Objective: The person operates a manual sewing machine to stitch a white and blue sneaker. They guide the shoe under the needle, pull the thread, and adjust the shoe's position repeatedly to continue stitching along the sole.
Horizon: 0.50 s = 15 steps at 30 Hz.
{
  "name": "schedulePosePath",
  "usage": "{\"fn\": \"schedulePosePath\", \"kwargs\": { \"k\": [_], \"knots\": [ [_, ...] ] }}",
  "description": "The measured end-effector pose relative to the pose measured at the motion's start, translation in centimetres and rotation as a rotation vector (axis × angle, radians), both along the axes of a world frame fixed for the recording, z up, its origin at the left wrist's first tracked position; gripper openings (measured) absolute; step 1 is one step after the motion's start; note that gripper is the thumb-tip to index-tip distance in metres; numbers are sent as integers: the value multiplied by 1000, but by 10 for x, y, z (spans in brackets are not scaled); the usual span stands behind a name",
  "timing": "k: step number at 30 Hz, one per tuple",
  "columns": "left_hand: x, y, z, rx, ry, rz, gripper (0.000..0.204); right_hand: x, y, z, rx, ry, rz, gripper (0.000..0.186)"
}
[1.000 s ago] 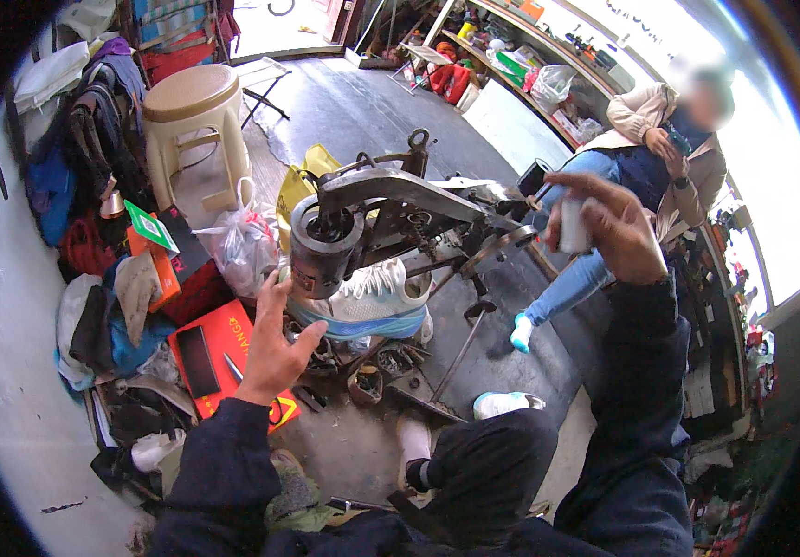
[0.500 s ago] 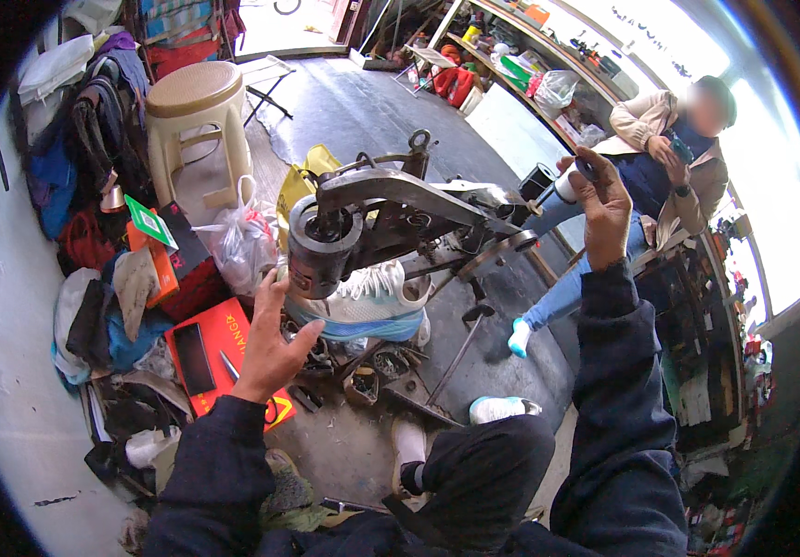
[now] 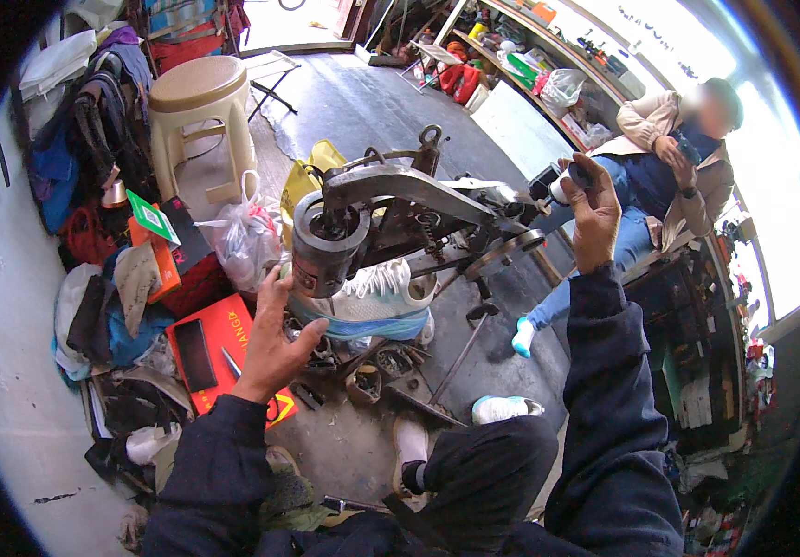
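A dark metal hand-operated shoe-sewing machine [image 3: 419, 200] stands in front of me, its heavy round head [image 3: 326, 246] toward my left. Under the head sits a white sneaker [image 3: 372, 302] with a pale blue sole. My left hand [image 3: 275, 348] is spread, fingertips at the head's left side beside the sneaker; whether they touch is unclear. Raised at the machine's right end, my right hand [image 3: 597, 218] pinches a small dark round piece [image 3: 581, 174]. That piece is against or just beside a white cylinder [image 3: 558, 191]; I cannot tell if they are joined.
A seated person [image 3: 678, 172] holds a phone at the right. On the left are a beige stool [image 3: 198, 84], a plastic bag [image 3: 242, 241], and a red-orange box [image 3: 233, 330] with a dark phone on it. Shelves [image 3: 548, 79] line the back right.
My right hand has shifted slightly left and down, bringing the dark round piece to the white cylinder. The left hand keeps its place by the machine's head. The whole view has shifted a little.
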State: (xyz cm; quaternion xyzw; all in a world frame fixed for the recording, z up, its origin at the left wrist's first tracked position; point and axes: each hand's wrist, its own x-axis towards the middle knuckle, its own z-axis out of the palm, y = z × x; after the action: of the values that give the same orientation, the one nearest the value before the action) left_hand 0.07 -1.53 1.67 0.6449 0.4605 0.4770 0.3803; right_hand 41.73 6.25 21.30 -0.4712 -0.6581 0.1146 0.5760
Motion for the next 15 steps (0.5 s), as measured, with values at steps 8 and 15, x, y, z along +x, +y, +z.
{"fn": "schedulePosePath", "kwargs": {
  "k": [8,15],
  "knots": [
    [-2,1,-1,76,75,9,77,5,-10,-9,11,-298,-254,39],
    [-2,-1,3,76,70,6,76,-4,-21,-12,89,-480,-367,38]
  ]
}}
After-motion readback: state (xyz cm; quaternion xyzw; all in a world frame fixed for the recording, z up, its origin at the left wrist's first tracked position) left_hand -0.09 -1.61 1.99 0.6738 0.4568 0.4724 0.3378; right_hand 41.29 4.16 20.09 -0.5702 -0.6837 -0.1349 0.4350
